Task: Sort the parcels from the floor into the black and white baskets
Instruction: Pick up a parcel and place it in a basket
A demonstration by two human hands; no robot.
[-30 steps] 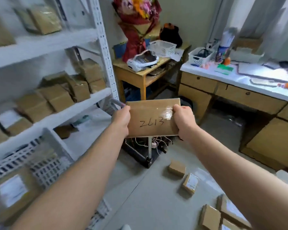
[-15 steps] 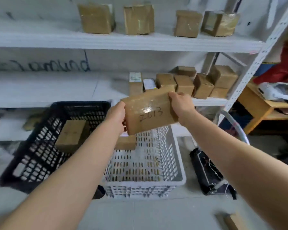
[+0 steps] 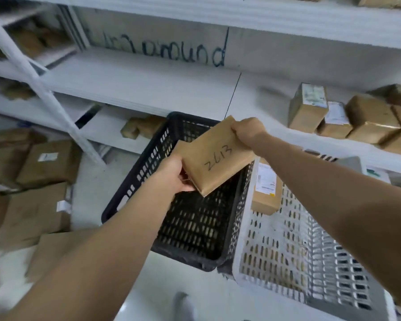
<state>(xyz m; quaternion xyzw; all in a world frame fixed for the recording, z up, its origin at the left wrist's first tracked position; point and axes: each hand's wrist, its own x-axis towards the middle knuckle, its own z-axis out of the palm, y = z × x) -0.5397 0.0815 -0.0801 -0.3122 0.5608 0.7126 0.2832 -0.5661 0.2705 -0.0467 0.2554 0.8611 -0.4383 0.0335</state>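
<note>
White metal shelves (image 3: 148, 89) fill the far side. On the wall behind them a dark scrawl ends in something like "ound"; the rest is too blurred to read. Brown cartons (image 3: 39, 163) lie piled on the floor at the left, and smaller taped boxes (image 3: 368, 119) sit on the shelf at the right.

The white basket (image 3: 287, 251) stands near right, touching the black basket (image 3: 134, 172) on its left. A labelled package (image 3: 266, 188) leans inside the white one against the shared wall.

The parcel (image 3: 218, 158) is in the air, tilted, over the right part of the black basket and clear of its floor. The left hand (image 3: 174, 174) grips the near left edge, fingers curled underneath. The right hand (image 3: 248, 130) pinches the far right corner, fingers folded over the top edge.

It looks like a flat cardboard box wrapped in glossy tape: probably light and stiff, and likely a little slick. Two opposite edges give the surest hold, as here. One hand across the short side would probably do for lowering it. Nothing suggests fragile contents, though that cannot be told.

Handwritten in black marker on its face is "2613"; the first figure could be a Z. The print on the package in the white basket is too small to read.
</note>
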